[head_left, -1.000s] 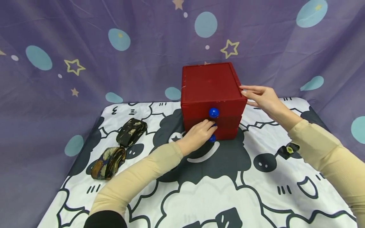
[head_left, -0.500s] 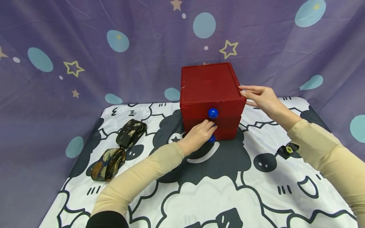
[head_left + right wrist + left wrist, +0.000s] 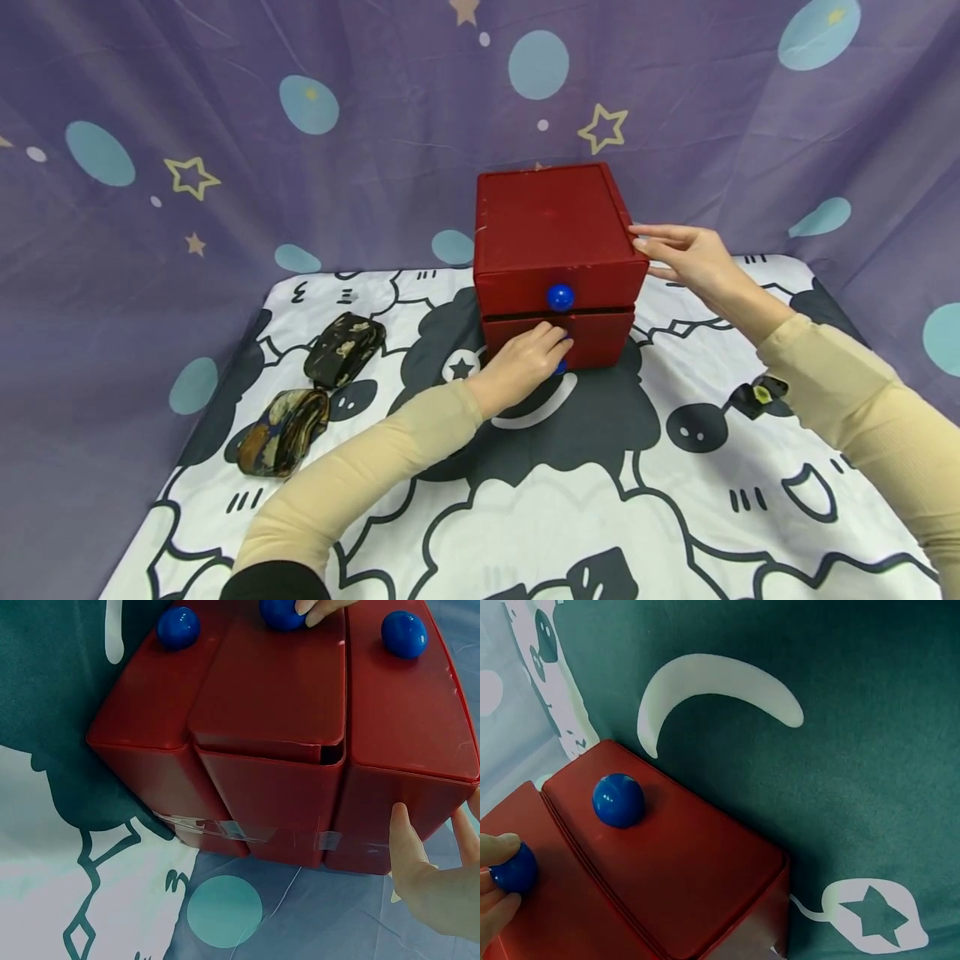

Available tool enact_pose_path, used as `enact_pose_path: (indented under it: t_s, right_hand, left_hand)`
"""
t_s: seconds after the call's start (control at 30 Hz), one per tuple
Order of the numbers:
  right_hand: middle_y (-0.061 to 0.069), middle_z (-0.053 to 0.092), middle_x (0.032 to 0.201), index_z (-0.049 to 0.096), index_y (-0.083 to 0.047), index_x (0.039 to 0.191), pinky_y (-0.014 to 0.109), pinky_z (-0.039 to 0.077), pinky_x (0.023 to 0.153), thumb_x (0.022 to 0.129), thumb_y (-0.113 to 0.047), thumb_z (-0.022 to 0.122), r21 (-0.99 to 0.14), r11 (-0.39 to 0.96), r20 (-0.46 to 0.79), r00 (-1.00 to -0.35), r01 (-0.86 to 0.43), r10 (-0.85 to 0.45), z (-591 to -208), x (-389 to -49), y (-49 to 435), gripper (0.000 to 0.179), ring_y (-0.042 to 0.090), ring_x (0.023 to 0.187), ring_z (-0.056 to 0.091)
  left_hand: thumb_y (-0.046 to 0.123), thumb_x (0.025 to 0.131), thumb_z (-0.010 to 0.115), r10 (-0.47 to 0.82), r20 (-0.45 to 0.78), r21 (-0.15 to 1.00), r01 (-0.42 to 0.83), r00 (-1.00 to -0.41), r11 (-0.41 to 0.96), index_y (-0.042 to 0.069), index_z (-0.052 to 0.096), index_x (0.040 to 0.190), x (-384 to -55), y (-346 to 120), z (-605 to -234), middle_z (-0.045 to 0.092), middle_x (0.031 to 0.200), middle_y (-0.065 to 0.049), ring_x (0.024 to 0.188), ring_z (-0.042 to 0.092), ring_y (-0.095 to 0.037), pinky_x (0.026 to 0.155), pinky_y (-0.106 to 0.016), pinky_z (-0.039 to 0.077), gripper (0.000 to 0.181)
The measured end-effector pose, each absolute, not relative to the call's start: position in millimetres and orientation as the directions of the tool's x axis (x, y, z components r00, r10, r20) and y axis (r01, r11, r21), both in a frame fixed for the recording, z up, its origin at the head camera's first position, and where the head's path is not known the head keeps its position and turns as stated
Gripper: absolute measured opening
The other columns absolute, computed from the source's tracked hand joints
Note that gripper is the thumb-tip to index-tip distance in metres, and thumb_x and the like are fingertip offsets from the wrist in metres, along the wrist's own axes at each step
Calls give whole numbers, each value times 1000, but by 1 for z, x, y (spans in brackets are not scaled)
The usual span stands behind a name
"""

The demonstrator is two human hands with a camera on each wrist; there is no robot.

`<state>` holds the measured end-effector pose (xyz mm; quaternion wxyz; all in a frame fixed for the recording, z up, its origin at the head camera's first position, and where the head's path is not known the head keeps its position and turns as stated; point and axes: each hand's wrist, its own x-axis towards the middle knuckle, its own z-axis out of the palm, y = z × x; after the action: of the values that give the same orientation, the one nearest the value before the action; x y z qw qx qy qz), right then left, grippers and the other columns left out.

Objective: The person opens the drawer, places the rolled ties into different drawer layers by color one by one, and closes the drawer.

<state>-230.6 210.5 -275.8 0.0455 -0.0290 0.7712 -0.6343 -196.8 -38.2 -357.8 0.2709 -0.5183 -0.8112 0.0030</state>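
A red drawer unit [image 3: 555, 217] stands toward the back of the table, its stacked drawers fronted by round blue knobs. My left hand [image 3: 522, 367] pinches the middle knob [image 3: 279, 613] between thumb and fingers. The middle drawer [image 3: 277, 682] sticks out slightly, and a dark gap shows along its upper edge. Above it, the top drawer with its own knob [image 3: 560, 297] sits closed; the bottom knob [image 3: 619, 800] lies just below my left hand. With fingers fairly straight, my right hand [image 3: 697, 254] rests against the unit's upper right side.
Two folded patterned cloth bundles lie at the left, a dark one [image 3: 345, 350] and a multicoloured one [image 3: 285, 433]. A small black item with a yellow-green patch [image 3: 759, 396] lies near my right forearm. A purple curtain [image 3: 405, 125] hangs behind the table.
The middle drawer has slid a little way out toward me, opening a dark gap under the top drawer. My left hand came with it; the right hand stayed in place.
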Motion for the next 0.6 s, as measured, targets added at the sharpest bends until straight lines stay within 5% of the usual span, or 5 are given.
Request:
enact_pose_path:
  t_s: [0.6]
  right_hand:
    - [7, 47, 124, 48, -8, 128, 21, 48, 76, 81, -31, 62, -983, 185, -22, -994, 2, -106, -278, -230, 211, 54, 5, 100, 52]
  left_hand:
    - [0, 80, 61, 824, 500, -260, 862, -264, 434, 1, 64, 101, -185, -42, -360, 58, 102, -10, 93, 53, -18, 82, -20, 45, 21]
